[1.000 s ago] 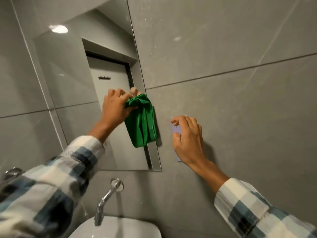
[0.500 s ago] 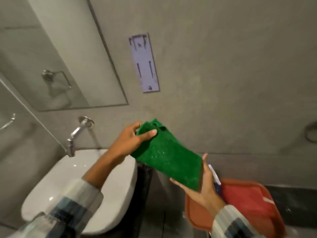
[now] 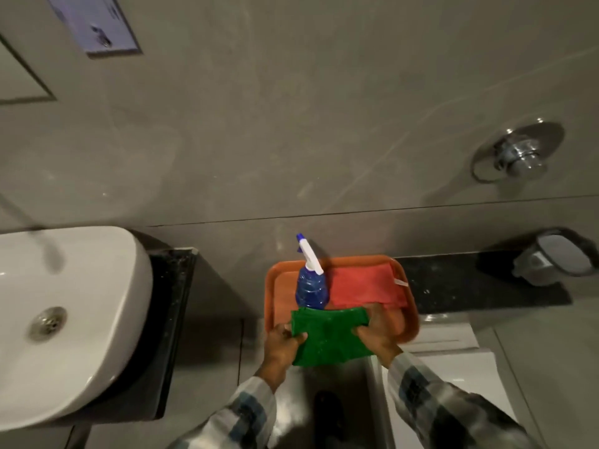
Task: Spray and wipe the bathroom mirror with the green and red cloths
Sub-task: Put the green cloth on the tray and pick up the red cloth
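Observation:
I hold the green cloth [image 3: 329,338] spread flat between both hands over the near edge of the orange tray [image 3: 410,314]. My left hand [image 3: 282,346] grips its left side and my right hand [image 3: 377,335] grips its right side. On the tray stands a blue spray bottle [image 3: 311,286] with a white trigger head, and the red cloth [image 3: 368,286] lies folded beside it on the right. Only the mirror's lower right corner [image 3: 19,82] shows at the far upper left.
A white washbasin [image 3: 71,315] sits at the left on a dark counter [image 3: 176,306]. A chrome wall fitting [image 3: 518,153] and a grey soap dish [image 3: 557,257] are at the right. A dark ledge [image 3: 479,286] runs behind the tray. A pale plate [image 3: 94,22] is fixed on the wall.
My view swung down from the mirror to the tray. The green cloth came down from the mirror with my left hand, and my right hand took its other side over the tray.

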